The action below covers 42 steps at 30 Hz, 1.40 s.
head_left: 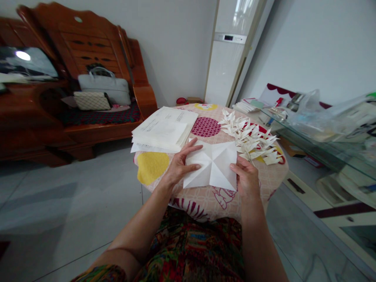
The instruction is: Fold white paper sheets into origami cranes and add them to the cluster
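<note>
A white square sheet of paper (216, 166) with crossing fold lines is spread between my hands above the round table. My left hand (183, 162) grips its left edge, thumb on top and fingers along the upper left corner. At the right edge, my right hand (246, 172) pinches the sheet with its thumb on top and its other fingers behind. A stack of paper (163, 127), printed on some sheets, lies just beyond my left hand. Past my right hand sit several folded paper cranes (246, 135), crowded together.
A patterned cloth (264, 180) covers the table. To the right stands a glass-topped cabinet (320, 152) with plastic bags (311, 113) and papers on it. A wooden bench (96, 78) holding a grey handbag (105, 86) is at the back left, and a tall white air conditioner (225, 66) behind.
</note>
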Available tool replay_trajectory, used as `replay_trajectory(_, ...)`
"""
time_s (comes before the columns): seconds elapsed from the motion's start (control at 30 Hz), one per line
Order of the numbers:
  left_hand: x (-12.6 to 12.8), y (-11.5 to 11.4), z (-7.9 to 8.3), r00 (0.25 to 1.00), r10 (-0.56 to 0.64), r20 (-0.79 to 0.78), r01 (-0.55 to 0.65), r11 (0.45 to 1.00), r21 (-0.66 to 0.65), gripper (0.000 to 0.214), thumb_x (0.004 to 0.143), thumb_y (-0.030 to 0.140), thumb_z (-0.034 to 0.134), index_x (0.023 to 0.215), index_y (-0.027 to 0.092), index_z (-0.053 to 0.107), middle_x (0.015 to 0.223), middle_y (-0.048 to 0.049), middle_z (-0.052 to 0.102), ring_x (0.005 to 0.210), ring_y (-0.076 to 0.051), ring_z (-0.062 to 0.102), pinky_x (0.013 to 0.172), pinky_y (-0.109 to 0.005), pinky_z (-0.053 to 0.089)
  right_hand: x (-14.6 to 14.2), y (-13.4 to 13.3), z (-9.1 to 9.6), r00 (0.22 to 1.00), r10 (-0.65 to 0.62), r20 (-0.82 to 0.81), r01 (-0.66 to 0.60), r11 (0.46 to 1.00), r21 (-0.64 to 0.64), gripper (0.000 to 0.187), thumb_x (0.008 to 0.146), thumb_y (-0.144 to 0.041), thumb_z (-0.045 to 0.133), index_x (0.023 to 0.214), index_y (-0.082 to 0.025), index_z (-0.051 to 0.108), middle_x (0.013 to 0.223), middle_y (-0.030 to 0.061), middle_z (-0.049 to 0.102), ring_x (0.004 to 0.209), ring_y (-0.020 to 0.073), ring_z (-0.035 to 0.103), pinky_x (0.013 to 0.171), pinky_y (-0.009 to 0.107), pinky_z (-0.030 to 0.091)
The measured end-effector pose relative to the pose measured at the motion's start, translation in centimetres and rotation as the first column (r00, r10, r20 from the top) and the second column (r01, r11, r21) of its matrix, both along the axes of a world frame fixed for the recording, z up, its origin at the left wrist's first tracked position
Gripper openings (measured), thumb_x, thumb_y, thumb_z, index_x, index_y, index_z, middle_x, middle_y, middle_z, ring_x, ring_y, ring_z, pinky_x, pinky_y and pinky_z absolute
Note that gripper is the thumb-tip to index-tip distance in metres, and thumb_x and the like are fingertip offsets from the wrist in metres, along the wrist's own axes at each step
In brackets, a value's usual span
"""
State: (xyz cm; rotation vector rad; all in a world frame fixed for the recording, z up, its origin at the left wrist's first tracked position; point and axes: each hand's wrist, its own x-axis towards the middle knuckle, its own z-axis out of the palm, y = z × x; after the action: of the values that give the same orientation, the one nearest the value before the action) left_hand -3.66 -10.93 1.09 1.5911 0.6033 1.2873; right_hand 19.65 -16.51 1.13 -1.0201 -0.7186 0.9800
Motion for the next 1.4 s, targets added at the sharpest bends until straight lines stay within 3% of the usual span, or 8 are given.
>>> replay_trajectory(0.27, 0.01, -0.2, 0.23, 1.0, 0.009, -0.016, -0.009, 1.0, -0.009, 0.058, 0.067, 0.037, 0.087, 0.122, 0.032, 0.071, 0.161, -0.0031, 0.037, 0.151, -0.031, 0.025, 0.125, -0.052, 0.013, 0.07, -0.01, -0.07, 1.0, 0.003, -0.004, -0.003, 1.0, -0.019, 0.047, 0.054, -0.02, 0.084, 0.1, -0.021, 0.077, 0.089, 0.0028, 0.08, 0.076, 0.0247, 0.074, 0.073, 0.039, 0.058)
replay_trajectory(1.13, 0.03, -0.54, 0.29, 1.0, 0.019, -0.021, -0.02, 0.999, -0.027, 0.057, 0.066, 0.035, 0.087, 0.121, 0.032, 0.072, 0.161, -0.0032, 0.036, 0.151, -0.033, 0.025, 0.125, -0.055, 0.012, -0.05, -0.4, -0.24, 0.996, 0.043, 0.077, -0.043, 0.999, 0.001, 0.04, 0.063, -0.025, 0.082, 0.102, -0.023, 0.077, 0.087, 0.0016, 0.08, 0.073, 0.0243, 0.072, 0.068, 0.037, 0.056)
replay_trajectory(1.4, 0.0, -0.49, 0.19, 0.999, 0.012, -0.031, -0.012, 1.0, -0.003, 0.055, 0.068, 0.034, 0.086, 0.122, 0.033, 0.071, 0.161, -0.0025, 0.036, 0.151, -0.031, 0.025, 0.125, -0.053, 0.011, -0.13, -0.3, -0.18, 0.999, 0.014, 0.037, -0.013, 1.0, -0.017, 0.043, 0.057, -0.024, 0.084, 0.1, -0.022, 0.077, 0.083, 0.0013, 0.079, 0.07, 0.0235, 0.071, 0.067, 0.037, 0.056)
